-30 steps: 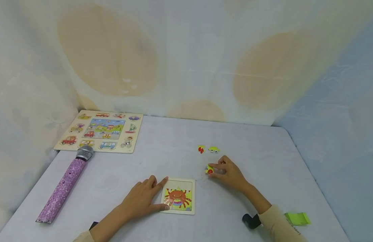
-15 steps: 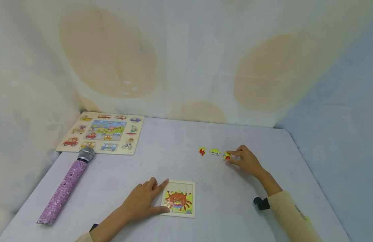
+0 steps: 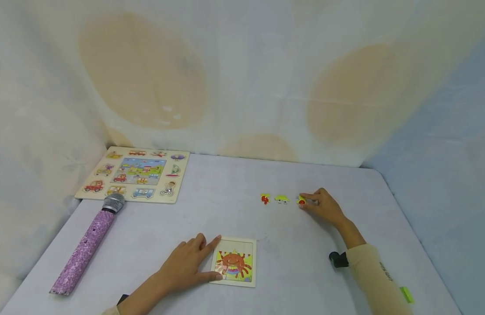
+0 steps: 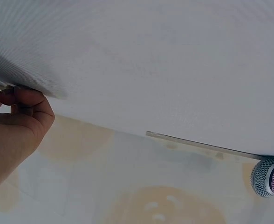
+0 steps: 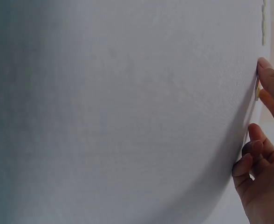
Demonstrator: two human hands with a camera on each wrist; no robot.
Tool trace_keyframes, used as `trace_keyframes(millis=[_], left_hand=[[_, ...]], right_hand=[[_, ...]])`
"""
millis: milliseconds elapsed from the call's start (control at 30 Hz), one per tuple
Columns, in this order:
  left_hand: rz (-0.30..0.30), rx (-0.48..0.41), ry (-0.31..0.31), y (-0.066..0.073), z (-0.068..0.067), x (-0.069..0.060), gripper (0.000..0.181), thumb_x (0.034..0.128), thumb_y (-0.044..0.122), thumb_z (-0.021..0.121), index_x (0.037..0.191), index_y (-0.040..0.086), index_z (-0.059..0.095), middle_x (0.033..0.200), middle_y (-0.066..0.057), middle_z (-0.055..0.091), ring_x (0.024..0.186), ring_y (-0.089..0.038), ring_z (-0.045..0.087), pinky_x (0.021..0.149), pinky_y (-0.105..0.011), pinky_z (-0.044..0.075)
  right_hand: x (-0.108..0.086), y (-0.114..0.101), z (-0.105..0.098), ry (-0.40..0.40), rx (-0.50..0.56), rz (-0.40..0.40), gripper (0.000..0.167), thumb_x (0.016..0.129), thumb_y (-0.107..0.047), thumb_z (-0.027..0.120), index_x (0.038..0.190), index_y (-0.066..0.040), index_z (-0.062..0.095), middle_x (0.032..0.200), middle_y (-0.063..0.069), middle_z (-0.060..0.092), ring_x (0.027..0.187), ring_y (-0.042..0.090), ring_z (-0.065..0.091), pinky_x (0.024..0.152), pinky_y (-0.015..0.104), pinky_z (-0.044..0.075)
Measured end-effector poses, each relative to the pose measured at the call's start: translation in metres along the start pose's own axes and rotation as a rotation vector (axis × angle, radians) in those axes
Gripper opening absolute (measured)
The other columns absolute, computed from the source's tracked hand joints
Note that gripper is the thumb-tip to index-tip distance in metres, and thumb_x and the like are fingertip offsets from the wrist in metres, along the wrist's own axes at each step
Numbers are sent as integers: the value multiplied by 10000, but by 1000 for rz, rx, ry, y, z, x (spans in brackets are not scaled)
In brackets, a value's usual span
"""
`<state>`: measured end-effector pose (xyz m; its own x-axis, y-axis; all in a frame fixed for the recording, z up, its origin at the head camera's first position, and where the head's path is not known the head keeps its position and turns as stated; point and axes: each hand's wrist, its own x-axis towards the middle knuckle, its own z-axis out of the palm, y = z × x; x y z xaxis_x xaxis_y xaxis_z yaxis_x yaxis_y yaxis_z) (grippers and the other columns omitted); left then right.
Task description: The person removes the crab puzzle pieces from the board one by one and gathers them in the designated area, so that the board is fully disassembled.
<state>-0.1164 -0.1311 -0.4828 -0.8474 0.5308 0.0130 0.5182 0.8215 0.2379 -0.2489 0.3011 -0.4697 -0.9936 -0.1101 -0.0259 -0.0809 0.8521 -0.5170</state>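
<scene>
A small square wooden jigsaw puzzle point(image 3: 233, 265) with a red crab picture lies in front of me; the top strip of its frame is bare wood. My left hand point(image 3: 186, 265) rests at its left side, index fingertip on the upper left corner and thumb on the lower left. Farther back, my right hand point(image 3: 326, 207) pinches a yellow-and-red puzzle piece point(image 3: 301, 200) between thumb and index finger, at the table surface. Left of it lie a yellow piece with eyes point(image 3: 282, 199) and a red-and-yellow piece point(image 3: 265, 199), in a row. The right wrist view shows the pinch edge-on.
A larger wooden vehicle puzzle board point(image 3: 175, 191) lies at the back left. A microphone point(image 3: 85, 247) with a glittery purple handle leans its head on that board's front edge. A bright green object point(image 3: 406, 295) is partly hidden by the right sleeve. Curtains stand behind and beside the table.
My right hand has carried its puzzle piece away from me and rightward, to the right end of the row. The left hand has kept its place on the crab puzzle.
</scene>
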Motion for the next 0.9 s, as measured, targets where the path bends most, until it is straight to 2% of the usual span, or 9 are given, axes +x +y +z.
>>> trace_keyframes(millis=[133, 233, 433, 633, 900], left_hand=[[2, 7, 11, 1, -1, -3, 925, 780, 832, 516, 1497, 251, 456, 992, 62, 424, 756, -56, 374, 667, -229, 305], [6, 9, 11, 1, -2, -4, 928, 785, 833, 504, 1503, 249, 447, 996, 58, 429, 759, -58, 379, 671, -229, 306], [19, 3, -6, -4, -4, -7, 952, 805, 838, 455, 1535, 231, 388, 1031, 40, 460, 742, -66, 384, 679, -241, 332], [48, -9, -31, -2, -7, -17, 840, 842, 802, 444, 1513, 298, 423, 1002, 67, 443, 704, -54, 362, 670, -233, 331], [132, 27, -67, 12, -11, -38, 684, 874, 742, 474, 1473, 413, 451, 1003, 32, 462, 712, -70, 371, 655, -258, 340]], right_hand=[[-2, 1, 4, 9, 19, -2, 553, 870, -364, 756, 1350, -134, 609, 974, 127, 465, 845, 228, 418, 690, 330, 341], [-7, -6, 10, 19, 46, -23, 579, 865, -356, 762, 1370, -129, 591, 981, 125, 461, 858, 229, 419, 708, 333, 347], [-24, -46, 34, 24, 124, -139, 549, 833, -305, 801, 1324, -119, 641, 942, 96, 465, 835, 194, 405, 714, 307, 351], [-48, -96, 58, -104, 220, -253, 518, 806, -345, 817, 1280, -183, 688, 938, 65, 462, 833, 179, 413, 691, 253, 360], [-70, -142, 82, -285, 223, -419, 493, 809, -385, 810, 1261, -220, 703, 965, -11, 430, 832, 154, 415, 671, 210, 358]])
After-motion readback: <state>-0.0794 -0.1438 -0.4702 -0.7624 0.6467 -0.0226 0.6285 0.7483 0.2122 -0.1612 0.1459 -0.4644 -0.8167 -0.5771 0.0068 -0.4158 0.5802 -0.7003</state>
